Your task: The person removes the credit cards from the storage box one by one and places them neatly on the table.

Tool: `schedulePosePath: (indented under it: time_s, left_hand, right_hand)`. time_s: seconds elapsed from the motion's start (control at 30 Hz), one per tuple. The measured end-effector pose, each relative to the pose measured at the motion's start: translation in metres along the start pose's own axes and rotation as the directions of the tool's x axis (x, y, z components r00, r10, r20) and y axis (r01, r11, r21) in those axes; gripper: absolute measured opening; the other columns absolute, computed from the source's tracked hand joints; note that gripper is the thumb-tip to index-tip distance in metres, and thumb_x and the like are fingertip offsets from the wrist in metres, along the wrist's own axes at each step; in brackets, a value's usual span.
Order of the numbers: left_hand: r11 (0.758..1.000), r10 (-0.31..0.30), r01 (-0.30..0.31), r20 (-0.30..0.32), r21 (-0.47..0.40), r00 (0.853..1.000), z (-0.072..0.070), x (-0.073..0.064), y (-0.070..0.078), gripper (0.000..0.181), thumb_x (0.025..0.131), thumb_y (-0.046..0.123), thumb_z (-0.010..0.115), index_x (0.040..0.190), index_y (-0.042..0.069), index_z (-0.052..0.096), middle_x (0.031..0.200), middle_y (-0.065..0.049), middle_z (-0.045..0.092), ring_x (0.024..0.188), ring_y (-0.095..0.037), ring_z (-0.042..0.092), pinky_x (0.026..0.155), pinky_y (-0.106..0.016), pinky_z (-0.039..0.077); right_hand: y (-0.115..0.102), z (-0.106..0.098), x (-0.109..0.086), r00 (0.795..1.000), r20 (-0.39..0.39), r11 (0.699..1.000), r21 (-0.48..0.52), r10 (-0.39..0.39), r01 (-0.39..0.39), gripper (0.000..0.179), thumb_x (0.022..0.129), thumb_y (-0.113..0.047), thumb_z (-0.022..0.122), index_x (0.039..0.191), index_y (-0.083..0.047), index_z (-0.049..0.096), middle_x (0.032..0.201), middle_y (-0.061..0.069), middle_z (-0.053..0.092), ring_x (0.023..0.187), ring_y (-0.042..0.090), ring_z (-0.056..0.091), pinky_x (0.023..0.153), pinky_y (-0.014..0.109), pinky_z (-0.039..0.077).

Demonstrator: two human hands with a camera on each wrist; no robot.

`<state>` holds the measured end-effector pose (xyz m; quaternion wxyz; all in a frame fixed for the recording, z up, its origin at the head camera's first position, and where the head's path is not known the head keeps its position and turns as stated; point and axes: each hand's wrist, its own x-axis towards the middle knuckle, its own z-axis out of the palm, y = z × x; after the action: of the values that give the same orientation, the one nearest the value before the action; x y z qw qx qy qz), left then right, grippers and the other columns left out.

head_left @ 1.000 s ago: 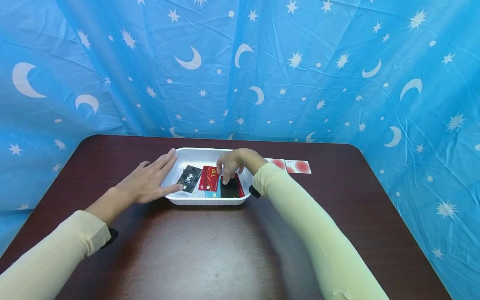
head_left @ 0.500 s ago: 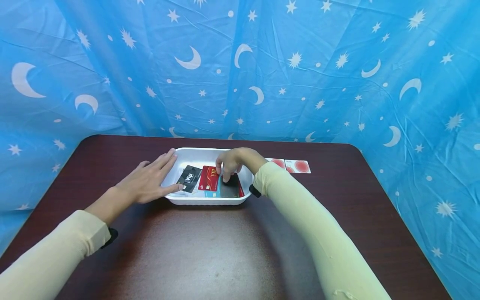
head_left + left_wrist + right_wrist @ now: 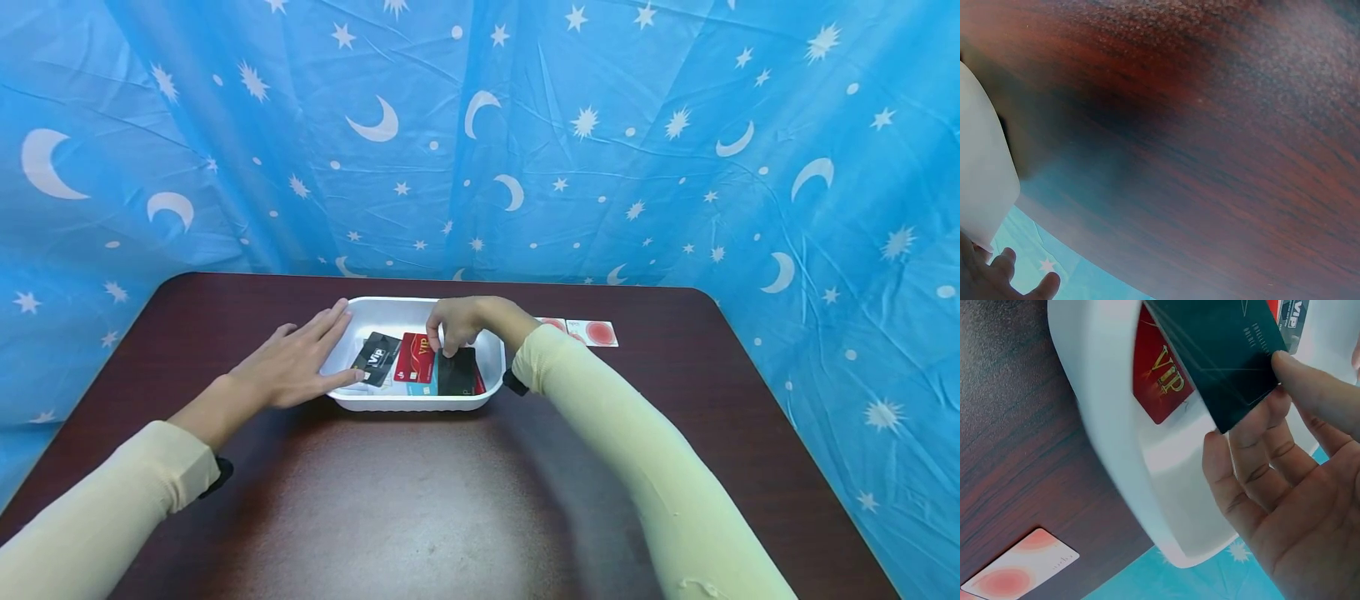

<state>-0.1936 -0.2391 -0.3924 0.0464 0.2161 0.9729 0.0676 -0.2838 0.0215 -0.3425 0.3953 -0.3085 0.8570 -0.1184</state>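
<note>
In the right wrist view, my right hand (image 3: 1310,512) pinches a black card (image 3: 1229,356) by one end, thumb on top and fingers beneath. That card (image 3: 457,373) tilts over the right end of a white tray (image 3: 405,403) in the head view. Partly covered by it is a red card with gold VIP lettering (image 3: 1163,381). My left hand (image 3: 300,362) lies with straight fingers along the tray's left rim, its thumb close to a dark grey VIP card (image 3: 377,358). Another red VIP card (image 3: 414,358) lies mid-tray, over a light blue card (image 3: 422,388).
Two white cards with red circles lie on the dark wood table (image 3: 375,500) behind the right wrist; the right one (image 3: 600,333) shows fully. A blue curtain (image 3: 555,125) with moons and stars hangs behind the table's far edge.
The right hand has shifted slightly left and away from me. The black card's near end now shows more fully, its angle changed. My left hand stays on the rim.
</note>
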Motion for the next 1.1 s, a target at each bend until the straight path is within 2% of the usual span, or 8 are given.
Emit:
schedulePosePath:
  time_s: [0.2,0.3,0.47,0.57,0.63,0.8,0.93,1.1]
  left_hand:
    - [1.000,0.013,-0.013,-0.007,0.012,1.000,0.001,0.000,-0.001,0.097,0.092,0.065,0.051,0.157,0.000,0.020,0.163,-0.022,0.017,0.145,-0.044,0.025,0.105,-0.071,0.031]
    - [1.000,0.013,-0.012,-0.011,0.015,1.000,0.001,0.000,-0.001,0.097,0.092,0.065,0.051,0.157,-0.001,0.021,0.163,-0.022,0.017,0.145,-0.044,0.026,0.105,-0.071,0.031]
    - [1.000,0.004,-0.004,-0.011,0.008,1.000,0.001,0.000,-0.001,0.097,0.091,0.065,0.052,0.157,0.000,0.021,0.163,-0.022,0.018,0.145,-0.044,0.026,0.105,-0.071,0.031]
    - [1.000,0.006,-0.006,-0.006,0.010,1.000,0.001,0.000,-0.001,0.097,0.091,0.065,0.051,0.157,0.000,0.021,0.163,-0.022,0.018,0.145,-0.045,0.026,0.104,-0.072,0.031]
    - [1.000,0.006,-0.006,-0.002,0.012,1.000,0.000,0.000,-0.001,0.097,0.091,0.065,0.051,0.157,0.000,0.020,0.163,-0.022,0.017,0.145,-0.044,0.025,0.105,-0.071,0.030]
    - [1.000,-0.002,0.002,0.003,0.011,1.000,0.000,0.001,0.000,0.097,0.092,0.066,0.050,0.157,0.000,0.021,0.163,-0.022,0.017,0.145,-0.045,0.025,0.105,-0.072,0.029]
    - [1.000,-0.005,0.005,0.008,0.011,1.000,0.000,0.000,0.000,0.098,0.091,0.066,0.050,0.157,0.000,0.020,0.163,-0.022,0.016,0.146,-0.045,0.024,0.106,-0.072,0.028]
    - [1.000,-0.005,0.005,0.012,0.014,1.000,-0.001,0.000,0.001,0.097,0.092,0.065,0.050,0.157,0.000,0.019,0.163,-0.022,0.016,0.146,-0.044,0.024,0.106,-0.072,0.028]
  right_hand:
    - [-0.001,-0.005,-0.008,0.998,0.022,0.999,-0.003,-0.051,0.051,0.010,0.092,0.003,0.063,0.094,-0.007,0.063,0.078,0.001,0.053,0.065,0.012,0.046,0.058,0.025,0.043]
    - [0.000,-0.008,-0.014,0.994,0.027,0.994,-0.014,-0.108,0.108,0.009,0.093,0.003,0.062,0.095,-0.005,0.063,0.078,0.002,0.055,0.065,0.014,0.049,0.058,0.025,0.044]
    - [0.005,-0.012,-0.024,0.979,-0.026,0.979,-0.031,-0.201,0.200,0.008,0.093,0.003,0.060,0.098,-0.004,0.062,0.075,0.003,0.056,0.065,0.015,0.053,0.062,0.028,0.047]
    - [0.010,-0.014,-0.032,0.974,-0.089,0.978,-0.001,-0.208,0.209,0.008,0.093,0.003,0.061,0.097,-0.005,0.061,0.077,0.005,0.057,0.068,0.016,0.054,0.067,0.033,0.050]
    - [0.012,-0.016,-0.038,0.971,-0.131,0.979,0.029,-0.198,0.203,0.007,0.093,0.002,0.061,0.096,-0.004,0.060,0.085,0.007,0.057,0.075,0.018,0.055,0.072,0.037,0.053]
    - [0.018,-0.021,-0.054,0.966,-0.187,0.975,0.102,-0.178,0.199,0.009,0.093,0.005,0.059,0.094,-0.002,0.055,0.095,0.009,0.054,0.088,0.020,0.054,0.078,0.036,0.054]
    - [0.025,-0.023,-0.063,0.960,-0.209,0.966,0.138,-0.185,0.217,0.009,0.093,0.007,0.057,0.095,-0.001,0.054,0.088,0.009,0.054,0.082,0.019,0.052,0.078,0.037,0.052]
    - [0.037,-0.025,-0.073,0.944,-0.257,0.955,0.155,-0.206,0.251,0.008,0.094,0.004,0.058,0.094,-0.002,0.053,0.080,0.006,0.054,0.076,0.022,0.051,0.074,0.033,0.047]
